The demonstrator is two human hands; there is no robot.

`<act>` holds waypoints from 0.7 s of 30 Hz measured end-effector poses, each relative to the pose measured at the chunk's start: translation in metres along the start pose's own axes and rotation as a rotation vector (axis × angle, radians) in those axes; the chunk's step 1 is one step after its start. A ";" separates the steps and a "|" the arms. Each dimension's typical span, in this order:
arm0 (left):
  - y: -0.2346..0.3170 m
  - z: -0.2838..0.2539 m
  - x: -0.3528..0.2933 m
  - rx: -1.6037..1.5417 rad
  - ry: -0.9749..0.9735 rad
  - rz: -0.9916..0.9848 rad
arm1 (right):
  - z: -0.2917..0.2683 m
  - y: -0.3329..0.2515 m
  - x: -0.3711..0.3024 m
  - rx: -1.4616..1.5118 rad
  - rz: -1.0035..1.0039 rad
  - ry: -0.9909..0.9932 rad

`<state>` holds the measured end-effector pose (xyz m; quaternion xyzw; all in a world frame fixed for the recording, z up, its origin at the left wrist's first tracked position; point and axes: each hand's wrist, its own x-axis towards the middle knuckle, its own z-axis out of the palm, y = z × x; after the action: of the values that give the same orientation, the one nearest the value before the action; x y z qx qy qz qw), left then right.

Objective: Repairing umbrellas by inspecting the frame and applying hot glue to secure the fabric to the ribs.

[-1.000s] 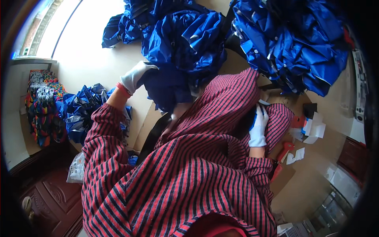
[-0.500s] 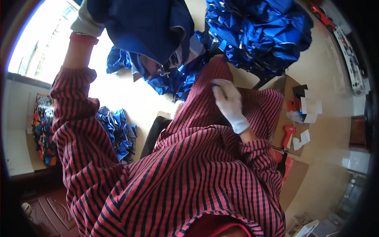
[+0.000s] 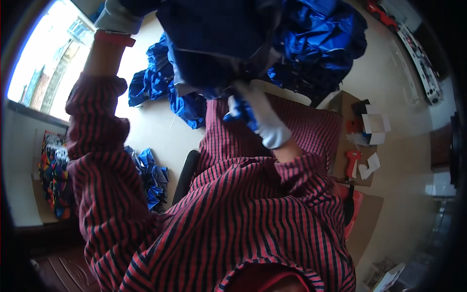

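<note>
My left hand [image 3: 118,18], in a pale glove, is raised at the top left and closed on the edge of a dark blue fabric piece [image 3: 209,39]. Its fingers are partly cut off by the frame's upper edge. The fabric hangs in a wide, dark sheet with a greyish underside, above my lap. My gloved right hand [image 3: 262,117] is at the fabric's lower edge over my lap, closed on a bunched blue part of it. Motion blurs those fingertips. Whether the fabric is part of a larger item, I cannot tell.
A heap of shiny blue fabric [image 3: 321,44] sits ahead on the right. More blue fabric [image 3: 155,68] lies ahead left, and another bundle [image 3: 153,177] beside me. At right, a red glue gun [image 3: 352,163] rests on cardboard [image 3: 340,104]. A multicoloured pile [image 3: 53,170] stands far left.
My right hand has moved from resting on my lap up and left to the hanging fabric and taken hold of it. The fabric and my left hand have shifted right.
</note>
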<state>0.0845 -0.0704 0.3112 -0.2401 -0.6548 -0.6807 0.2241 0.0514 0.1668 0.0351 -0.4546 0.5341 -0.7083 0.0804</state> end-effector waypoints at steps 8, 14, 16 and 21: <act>-0.181 -0.018 -0.270 0.206 0.503 -0.701 | -0.028 -0.045 0.075 -1.128 -0.956 0.096; -0.207 0.141 -0.265 0.050 0.294 -0.370 | 0.033 -0.024 0.058 -1.084 0.043 -0.387; -0.185 0.140 -0.235 -0.751 0.474 -0.430 | 0.016 -0.033 0.057 -1.025 0.259 -0.551; -0.190 0.112 -0.255 -0.930 0.496 -0.654 | 0.031 -0.021 0.024 -1.013 0.393 -0.731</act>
<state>0.1704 0.0467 0.0076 0.0659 -0.2578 -0.9637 0.0213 0.0682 0.1406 0.0666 -0.5413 0.8132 -0.1409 0.1606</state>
